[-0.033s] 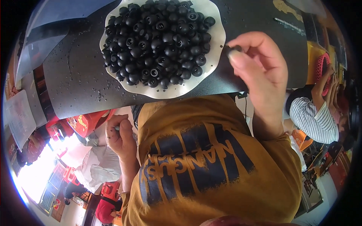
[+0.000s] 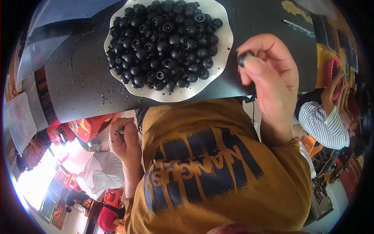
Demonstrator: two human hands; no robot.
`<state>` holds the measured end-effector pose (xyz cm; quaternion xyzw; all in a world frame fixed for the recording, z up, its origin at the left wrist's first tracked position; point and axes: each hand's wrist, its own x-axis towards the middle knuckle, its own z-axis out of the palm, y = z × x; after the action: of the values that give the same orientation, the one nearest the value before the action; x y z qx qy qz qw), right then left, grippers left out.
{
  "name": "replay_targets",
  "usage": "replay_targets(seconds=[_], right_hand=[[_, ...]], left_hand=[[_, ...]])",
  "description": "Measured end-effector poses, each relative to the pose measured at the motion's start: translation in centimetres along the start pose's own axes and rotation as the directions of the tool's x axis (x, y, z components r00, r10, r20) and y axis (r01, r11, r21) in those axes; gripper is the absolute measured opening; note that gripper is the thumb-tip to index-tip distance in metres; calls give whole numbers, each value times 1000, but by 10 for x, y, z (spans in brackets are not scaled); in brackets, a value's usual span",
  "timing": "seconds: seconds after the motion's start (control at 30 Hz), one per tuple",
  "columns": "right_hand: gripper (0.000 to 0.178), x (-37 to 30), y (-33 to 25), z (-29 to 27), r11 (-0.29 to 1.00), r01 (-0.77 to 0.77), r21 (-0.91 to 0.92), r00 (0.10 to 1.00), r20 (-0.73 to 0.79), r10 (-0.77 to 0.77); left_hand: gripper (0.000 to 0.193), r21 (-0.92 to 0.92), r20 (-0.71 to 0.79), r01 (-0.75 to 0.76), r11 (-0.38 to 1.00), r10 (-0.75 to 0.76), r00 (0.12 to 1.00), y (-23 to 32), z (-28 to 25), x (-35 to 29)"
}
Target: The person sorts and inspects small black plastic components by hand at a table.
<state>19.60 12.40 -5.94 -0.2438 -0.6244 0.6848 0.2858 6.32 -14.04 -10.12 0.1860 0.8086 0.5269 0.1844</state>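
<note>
Below the dark bench (image 2: 78,85), left hand (image 2: 124,142) with grip curled shut on a thin pale item, white plate (image 2: 224,43) heaped with black ring-shaped parts, right hand (image 2: 269,74) beside it, grip pinching one small black part (image 2: 244,58) at fingertips.
</note>
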Motion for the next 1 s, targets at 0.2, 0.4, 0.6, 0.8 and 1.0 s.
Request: replay_targets(seconds=[0.2,0.4,0.6,0.8,1.0], right_hand=[[26,-3,-17,27,821,-348,452,919,337,204],[22,-18,-15,50,691,-485,536,849,478,226],[18,-25,-6,61,507,-630,588,771,549,323],[16,-29,-4,68,510,-650,564,760,501,415],[14,-34,3,69,652,-563,508,812,485,324]], left_hand=[[11,-141,270,-86,986,122,955,60,29,19],[18,-305,392,-78,949,199,898,83,43,29],[33,-312,356,-342,886,443,823,70,43,35],[41,-226,348,-408,885,464,814,64,42,36],[42,-139,345,-590,796,597,725,61,43,38]])
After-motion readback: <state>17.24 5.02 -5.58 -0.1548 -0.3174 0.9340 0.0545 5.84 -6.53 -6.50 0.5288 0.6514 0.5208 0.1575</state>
